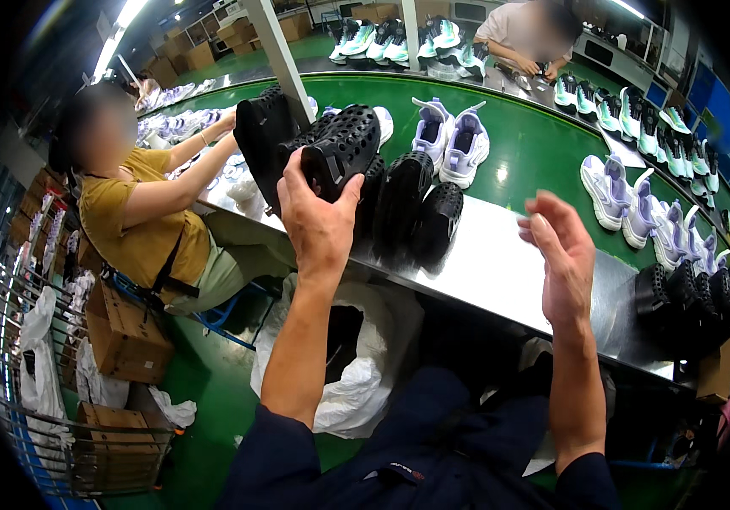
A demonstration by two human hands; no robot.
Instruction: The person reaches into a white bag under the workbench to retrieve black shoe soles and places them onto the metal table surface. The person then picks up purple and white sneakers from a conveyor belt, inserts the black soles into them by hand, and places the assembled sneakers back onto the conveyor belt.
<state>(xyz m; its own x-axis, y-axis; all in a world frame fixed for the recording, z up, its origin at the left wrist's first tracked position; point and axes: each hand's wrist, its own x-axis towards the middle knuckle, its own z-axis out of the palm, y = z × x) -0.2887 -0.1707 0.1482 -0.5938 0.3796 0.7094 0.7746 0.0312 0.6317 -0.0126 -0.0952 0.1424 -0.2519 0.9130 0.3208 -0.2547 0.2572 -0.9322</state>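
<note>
Upper centre, the left hand (318, 208) grips a black perforated shoe-shaped form (350, 140) that, swung low, could topple similar black forms (440, 223); the right hand (565, 263) curls, seemingly empty.

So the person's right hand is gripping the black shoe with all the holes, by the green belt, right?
Not the right hand: the head view shows the person's left hand gripping the black perforated shoe. The rest is right: it is by the green conveyor belt.
</note>
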